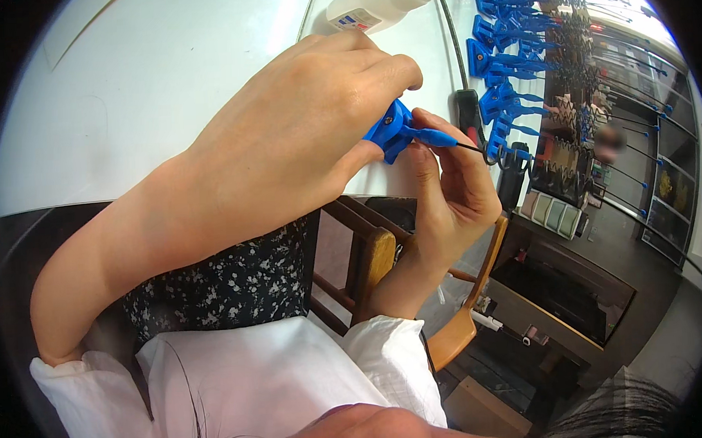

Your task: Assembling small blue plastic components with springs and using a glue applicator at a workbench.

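Note:
My left hand (307,103) reaches across from the left, its fingers closed round a blue plastic clip (392,129) with a small screw in its face. The left fingertips are partly hidden behind the clip. A blue tapered sleeve (437,138) sticks out of the clip to the right, with a thin black wire (468,146) running from its tip toward dark coils. My right hand (461,187) is closed at the sleeve, thumb below and forefinger above it. Both hands are over the white table's near edge.
Several blue clips (501,60) with black coiled wires line the table's right side. A white bottle (373,8) lies at the far side of the white table (149,87). A black-handled tool (467,108) with a cord is right of my hands. Wooden chair (380,268) below.

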Tool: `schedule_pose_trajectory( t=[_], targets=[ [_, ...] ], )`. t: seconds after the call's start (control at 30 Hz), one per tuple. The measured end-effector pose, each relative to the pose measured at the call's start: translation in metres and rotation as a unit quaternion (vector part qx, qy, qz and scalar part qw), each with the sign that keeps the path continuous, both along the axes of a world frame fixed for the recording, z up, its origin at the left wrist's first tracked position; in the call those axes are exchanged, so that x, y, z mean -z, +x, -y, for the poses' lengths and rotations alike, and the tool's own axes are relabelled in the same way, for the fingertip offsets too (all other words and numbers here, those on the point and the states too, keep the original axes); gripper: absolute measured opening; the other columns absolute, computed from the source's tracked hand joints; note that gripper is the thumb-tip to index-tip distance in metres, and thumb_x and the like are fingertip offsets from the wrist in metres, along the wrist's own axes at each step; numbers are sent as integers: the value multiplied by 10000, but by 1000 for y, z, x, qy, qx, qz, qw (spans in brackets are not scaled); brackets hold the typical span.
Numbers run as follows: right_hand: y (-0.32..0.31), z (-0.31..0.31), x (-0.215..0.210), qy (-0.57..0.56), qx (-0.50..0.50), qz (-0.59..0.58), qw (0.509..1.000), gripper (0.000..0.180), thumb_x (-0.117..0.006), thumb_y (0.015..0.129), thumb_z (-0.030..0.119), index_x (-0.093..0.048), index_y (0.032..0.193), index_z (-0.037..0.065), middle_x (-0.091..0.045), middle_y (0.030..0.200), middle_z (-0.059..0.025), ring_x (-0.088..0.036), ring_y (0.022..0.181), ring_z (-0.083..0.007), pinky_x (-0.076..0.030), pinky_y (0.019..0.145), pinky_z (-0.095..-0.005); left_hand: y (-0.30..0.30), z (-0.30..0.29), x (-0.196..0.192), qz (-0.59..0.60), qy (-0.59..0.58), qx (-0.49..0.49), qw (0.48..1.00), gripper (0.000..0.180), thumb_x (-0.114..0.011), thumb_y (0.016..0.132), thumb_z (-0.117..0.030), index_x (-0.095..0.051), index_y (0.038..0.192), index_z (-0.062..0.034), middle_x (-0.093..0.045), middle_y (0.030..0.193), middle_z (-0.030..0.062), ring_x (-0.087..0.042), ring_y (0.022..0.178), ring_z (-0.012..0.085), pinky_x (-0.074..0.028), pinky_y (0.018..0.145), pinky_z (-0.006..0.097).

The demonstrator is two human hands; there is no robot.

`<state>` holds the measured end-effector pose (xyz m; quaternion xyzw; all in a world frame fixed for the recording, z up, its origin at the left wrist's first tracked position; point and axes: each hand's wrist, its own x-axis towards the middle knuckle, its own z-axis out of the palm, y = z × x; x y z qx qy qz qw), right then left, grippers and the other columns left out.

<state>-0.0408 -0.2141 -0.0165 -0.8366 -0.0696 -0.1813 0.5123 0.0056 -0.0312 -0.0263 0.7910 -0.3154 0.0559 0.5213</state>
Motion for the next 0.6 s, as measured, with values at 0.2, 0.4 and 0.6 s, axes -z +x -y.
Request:
schedule_pose_trajectory(
  t=[0.2, 0.4, 0.6],
  targets=[
    [2, -4, 1, -19, 9, 2, 1000, 191, -686, 759, -106, -702, 942, -54, -695, 975, -167, -656, 876, -189, -521, 774, -275, 1, 1, 0, -14, 1, 3, 1000, 458, -736, 654, 14, -565, 1078, -12, -607, 1045, 150, -567, 1022, 348, -454, 882, 397],
    [5, -9, 3, -61, 2, 32, 998, 189, -693, 744, -101, -705, 926, -53, -702, 915, -166, -654, 882, -210, -507, 777, -293, 1, 1, -1, -15, 2, 4, 1000, 442, -736, 653, 20, -569, 1060, -16, -608, 1030, 145, -567, 1011, 344, -455, 872, 393],
    [5, -12, 2, -54, 18, 29, 998, 146, -685, 746, -107, -700, 879, -50, -701, 890, -162, -655, 881, -228, -503, 784, -299, 0, 1, -3, -24, 1, 7, 1000, 436, -738, 653, 12, -563, 1052, -14, -598, 1021, 140, -561, 1000, 347, -451, 872, 396]
  ],
)
